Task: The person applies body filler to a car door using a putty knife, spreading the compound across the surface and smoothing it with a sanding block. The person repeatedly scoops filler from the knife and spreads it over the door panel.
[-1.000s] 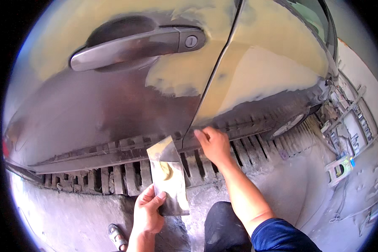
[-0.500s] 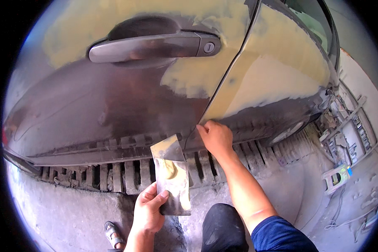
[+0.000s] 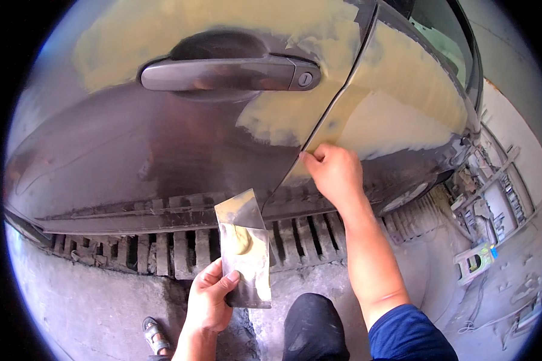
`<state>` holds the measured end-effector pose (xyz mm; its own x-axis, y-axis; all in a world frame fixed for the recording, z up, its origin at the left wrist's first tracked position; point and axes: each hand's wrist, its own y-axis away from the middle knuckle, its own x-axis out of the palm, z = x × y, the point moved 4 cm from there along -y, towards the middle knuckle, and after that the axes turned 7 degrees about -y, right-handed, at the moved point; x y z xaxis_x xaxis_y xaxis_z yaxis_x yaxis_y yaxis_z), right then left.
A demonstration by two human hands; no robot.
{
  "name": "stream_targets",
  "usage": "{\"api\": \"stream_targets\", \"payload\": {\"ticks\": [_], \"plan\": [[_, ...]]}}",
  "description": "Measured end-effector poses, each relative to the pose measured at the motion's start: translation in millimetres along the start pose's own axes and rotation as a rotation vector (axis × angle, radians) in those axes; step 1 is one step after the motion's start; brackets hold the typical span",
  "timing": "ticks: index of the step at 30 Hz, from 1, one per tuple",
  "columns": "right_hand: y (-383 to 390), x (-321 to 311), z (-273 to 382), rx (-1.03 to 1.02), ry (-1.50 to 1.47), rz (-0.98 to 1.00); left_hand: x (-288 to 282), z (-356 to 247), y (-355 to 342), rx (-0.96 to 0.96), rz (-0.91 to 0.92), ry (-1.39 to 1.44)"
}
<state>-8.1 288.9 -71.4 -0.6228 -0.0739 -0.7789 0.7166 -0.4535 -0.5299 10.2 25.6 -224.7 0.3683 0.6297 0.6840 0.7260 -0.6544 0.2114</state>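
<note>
My left hand (image 3: pixel 212 296) grips a flat metal putty plate (image 3: pixel 238 295), thumb on top. A lump of yellow putty (image 3: pixel 239 240) is on the plate, with paler smears below it. At its upper end sits a grey putty spreader blade (image 3: pixel 250 213), its corner coated yellow. My right hand (image 3: pixel 337 171) is closed, its thumb tip touching the gap (image 3: pixel 326 114) between two car body panels; I see nothing in its fingers. Yellow filler (image 3: pixel 391 72) covers parts of both panels around that gap. The dark door (image 3: pixel 180 138) has a grey handle (image 3: pixel 223 75) with a keyhole.
Below the car runs a slotted floor grating (image 3: pixel 295 240), bordered by concrete (image 3: pixel 102 301). A wheel (image 3: pixel 409 195) shows at the right. Beyond it are a metal frame (image 3: pixel 500 186), a pale plastic stool (image 3: pixel 476 263) and a cable (image 3: pixel 482 328). My knee (image 3: pixel 315 331) and sandalled foot (image 3: pixel 155 336) are below.
My right hand has moved up along the panel gap, thumb still at its edge. The left hand holds the plate and blade nearly in place. The view has shifted slightly.
</note>
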Motion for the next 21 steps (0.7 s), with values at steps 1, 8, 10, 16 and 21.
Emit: {"api": "stream_targets", "payload": {"ticks": [1, 8, 10, 16, 21], "plan": [[-3.9, -5.6, 1.5, 0.017, -0.001, 0.007, 0.8, -0.4, 0.1, -0.001, 0.005, 0.004], [-29.9, -47.2, 21.0, 0.039, -0.048, -0.005, 0.7, -1.0, 0.4, 0.013, 0.033, 0.021], [-36.8, -57.4, 27.6, 0.027, -0.035, -0.009, 0.7, -0.9, -0.2, 0.019, 0.042, 0.027], [-53.3, -86.8, 39.6, 0.014, -0.052, -0.062, 2.3, -1.7, 0.6, 0.02, 0.047, 0.012], [-60.9, -97.9, 41.2, 0.031, -0.059, -0.098, 7.4, -3.3, -1.2, 0.022, 0.058, 0.01]]}}
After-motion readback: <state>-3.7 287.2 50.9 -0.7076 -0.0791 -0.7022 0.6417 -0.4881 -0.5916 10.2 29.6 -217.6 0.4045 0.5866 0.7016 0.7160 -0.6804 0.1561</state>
